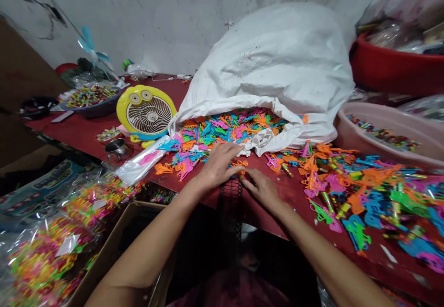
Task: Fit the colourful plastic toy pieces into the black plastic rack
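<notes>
Inward, both hands (218, 167) angle over the red table (293, 193), nearly meeting, though I cannot tell whether they grip anything

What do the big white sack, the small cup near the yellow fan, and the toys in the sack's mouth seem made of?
Sack: probably woven or sheet plastic, mostly matte; it creases in soft folds.
Cup: likely metal, shiny, judging by its silvery grey and bright reflections.
Toys: apparently moulded plastic, from their bright solid colours and thin shapes; finish unclear.
</notes>
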The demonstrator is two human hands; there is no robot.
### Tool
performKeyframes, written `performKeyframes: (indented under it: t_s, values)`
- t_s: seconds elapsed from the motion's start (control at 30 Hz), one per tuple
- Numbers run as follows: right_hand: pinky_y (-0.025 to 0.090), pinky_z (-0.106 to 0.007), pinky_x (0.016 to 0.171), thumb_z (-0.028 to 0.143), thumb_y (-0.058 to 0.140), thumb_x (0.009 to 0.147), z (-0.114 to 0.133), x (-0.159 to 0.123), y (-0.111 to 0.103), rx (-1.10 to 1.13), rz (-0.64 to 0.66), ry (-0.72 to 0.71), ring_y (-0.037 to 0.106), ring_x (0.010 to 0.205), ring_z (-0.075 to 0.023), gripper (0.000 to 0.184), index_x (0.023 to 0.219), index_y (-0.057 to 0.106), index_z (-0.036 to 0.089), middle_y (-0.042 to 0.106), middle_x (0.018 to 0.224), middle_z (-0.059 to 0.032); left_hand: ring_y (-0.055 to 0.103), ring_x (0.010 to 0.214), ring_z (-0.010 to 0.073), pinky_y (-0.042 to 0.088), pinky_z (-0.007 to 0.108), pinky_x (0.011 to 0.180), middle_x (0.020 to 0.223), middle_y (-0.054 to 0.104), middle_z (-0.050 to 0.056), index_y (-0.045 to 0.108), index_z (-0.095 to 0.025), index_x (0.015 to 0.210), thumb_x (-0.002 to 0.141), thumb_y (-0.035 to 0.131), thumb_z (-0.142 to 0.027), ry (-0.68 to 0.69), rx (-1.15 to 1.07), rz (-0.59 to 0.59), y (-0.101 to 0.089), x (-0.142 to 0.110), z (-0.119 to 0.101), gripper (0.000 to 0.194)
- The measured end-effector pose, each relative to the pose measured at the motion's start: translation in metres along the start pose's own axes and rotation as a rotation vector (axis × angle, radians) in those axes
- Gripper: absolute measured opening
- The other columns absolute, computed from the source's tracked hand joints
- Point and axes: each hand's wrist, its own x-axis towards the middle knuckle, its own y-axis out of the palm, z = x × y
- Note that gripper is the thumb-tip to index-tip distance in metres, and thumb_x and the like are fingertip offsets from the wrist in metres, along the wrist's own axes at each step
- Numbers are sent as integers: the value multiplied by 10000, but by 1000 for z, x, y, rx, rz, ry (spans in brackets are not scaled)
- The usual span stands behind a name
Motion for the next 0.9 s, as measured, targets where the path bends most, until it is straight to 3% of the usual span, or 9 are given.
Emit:
performKeyframes:
  t_s: [0.07, 0.13, 0.2, 0.27, 0.33, 0.43, 0.53, 0.73, 0.9]
  values:
    - [446, -312, 749, 357, 465, 969, -18, -6, -20, -69, -127, 51, 622, 919, -220, 274, 1114, 649, 215, 676, 1023, -85, 470, 1333, 252, 336, 438, 1155, 1427, 525, 91, 448, -285, 1434, 854, 702, -434, -121, -101, -154, 0, -23, 12, 650]
    - [427, -305, 697, 345, 465, 959, -41, -10, -43, -220, -196, 183, 609, 870, -215, 263, 1032, 675, 204, 654, 990, -87, 501, 1313, 249, 396, 424, 1121, 1437, 510, 107, 392, -272, 1467, 815, 746, -404, -330, -240, -286, 9, -47, 27, 753]
    - [385, -302, 625, 355, 483, 937, -62, -10, -61, -403, -183, 332, 597, 829, -221, 269, 982, 693, 194, 635, 984, -106, 516, 1307, 242, 434, 409, 1095, 1454, 491, 128, 312, -241, 1505, 788, 768, -364, -458, -402, -274, 26, -67, 39, 859]
    - [347, -301, 593, 346, 490, 920, -76, -6, -71, -490, -107, 416, 596, 809, -226, 278, 996, 702, 183, 639, 988, -125, 529, 1296, 248, 440, 407, 1089, 1440, 507, 142, 340, -203, 1490, 743, 801, -308, -473, -468, -192, 47, -77, 46, 884]
    - [319, -301, 580, 290, 486, 901, -82, 0, -74, -476, -17, 460, 603, 791, -226, 269, 996, 711, 179, 660, 960, -131, 555, 1258, 238, 455, 385, 1064, 1389, 559, 126, 431, -190, 1432, 724, 802, -247, -459, -433, -142, 65, -77, 45, 801]
    - [292, -296, 562, 212, 515, 836, -84, 9, -73, -395, 62, 478, 609, 747, -218, 227, 904, 731, 190, 687, 868, -112, 623, 1058, 206, 496, 345, 946, 1107, 694, 43, 652, -204, 1135, 758, 755, -223, -465, -243, -103, 81, -67, 38, 391]
    - [300, -285, 555, 180, 563, 768, -86, 12, -72, -321, 78, 465, 611, 719, -204, 179, 823, 732, 196, 698, 799, -84, 600, 867, 186, 482, 321, 845, 823, 677, -5, 671, -196, 838, 815, 682, -215, -503, -134, -113, 86, -62, 33, 33]
    - [383, -240, 554, 181, 602, 688, -98, 3, -72, -113, 52, 550, 626, 655, -169, 209, 865, 712, 184, 715, 749, -38, 552, 855, 212, 438, 327, 808, 821, 626, 36, 580, -190, 764, 848, 587, -151, -648, -3, -259, 87, -72, 33, 94]
    - [386, -222, 457, 256, 597, 667, -104, -22, -71, 80, 71, 619, 554, 477, -136, 136, 773, 634, 180, 627, 557, 12, 546, 868, 229, 420, 345, 829, 837, 600, 49, 545, -199, 784, 846, 600, -149, -728, 71, -347, 84, -81, 31, 96]
